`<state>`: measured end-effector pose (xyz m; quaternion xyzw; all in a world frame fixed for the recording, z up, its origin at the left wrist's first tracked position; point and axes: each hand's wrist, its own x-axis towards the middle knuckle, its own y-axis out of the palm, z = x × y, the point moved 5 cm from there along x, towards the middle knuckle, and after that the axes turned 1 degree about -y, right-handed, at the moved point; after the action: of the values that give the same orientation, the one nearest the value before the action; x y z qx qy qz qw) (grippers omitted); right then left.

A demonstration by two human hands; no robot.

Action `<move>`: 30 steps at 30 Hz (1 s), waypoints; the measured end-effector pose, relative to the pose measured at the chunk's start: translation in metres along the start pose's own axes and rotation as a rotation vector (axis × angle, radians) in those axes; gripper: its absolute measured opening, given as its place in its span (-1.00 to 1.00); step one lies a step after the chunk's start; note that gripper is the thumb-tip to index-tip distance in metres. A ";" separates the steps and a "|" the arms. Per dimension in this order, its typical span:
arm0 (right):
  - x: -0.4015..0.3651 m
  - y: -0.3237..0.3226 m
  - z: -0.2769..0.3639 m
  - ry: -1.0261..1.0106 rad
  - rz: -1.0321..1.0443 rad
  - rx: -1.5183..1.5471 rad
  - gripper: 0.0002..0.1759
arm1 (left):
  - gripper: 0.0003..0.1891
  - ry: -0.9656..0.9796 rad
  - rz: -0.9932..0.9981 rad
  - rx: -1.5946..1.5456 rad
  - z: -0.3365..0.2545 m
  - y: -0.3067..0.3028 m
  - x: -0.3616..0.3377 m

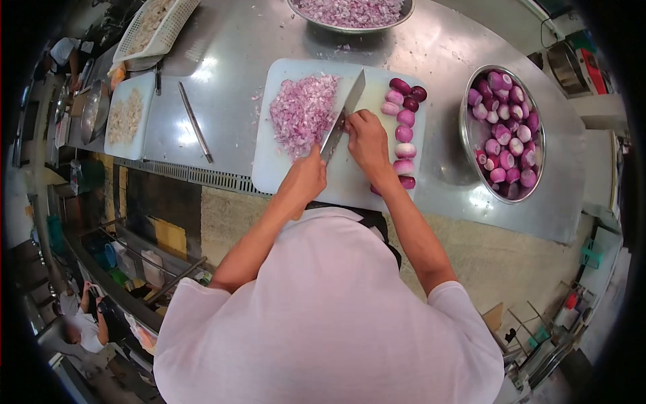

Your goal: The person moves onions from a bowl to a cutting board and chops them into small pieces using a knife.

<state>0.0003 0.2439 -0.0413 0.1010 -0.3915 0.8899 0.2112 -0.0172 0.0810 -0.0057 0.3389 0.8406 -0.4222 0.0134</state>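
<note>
My left hand (306,176) grips the handle of a large knife (346,111), whose blade points away from me across a white cutting board (272,172). My right hand (367,138) rests on the board with curled fingers pressed against the blade's right side. Whatever lies under those fingers is hidden. A pile of finely chopped purple shallot (303,111) lies left of the blade. A row of peeled whole shallots (404,128) lines the board's right side, just beyond my right hand.
A steel bowl (470,145) of peeled shallots stands at the right. Another bowl (316,23) of chopped shallot stands at the far edge. At left are a second white board (145,84) with pale chopped bits, a long metal rod (195,121) and a white basket (171,27). A person sits far below left.
</note>
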 end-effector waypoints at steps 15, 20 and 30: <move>-0.007 -0.002 -0.002 0.042 -0.076 0.061 -0.94 | -0.76 0.076 0.004 0.048 -0.006 0.000 -0.008; -0.011 -0.003 -0.003 0.066 -0.067 0.081 -0.95 | -0.77 0.092 0.016 0.063 -0.011 -0.007 -0.017; -0.011 -0.004 -0.006 0.138 -0.071 0.121 -0.96 | -0.86 0.132 -0.004 0.063 -0.004 0.002 -0.011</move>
<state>0.0116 0.2475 -0.0459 0.0657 -0.3176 0.9088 0.2624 -0.0061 0.0789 -0.0012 0.3645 0.8268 -0.4251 -0.0534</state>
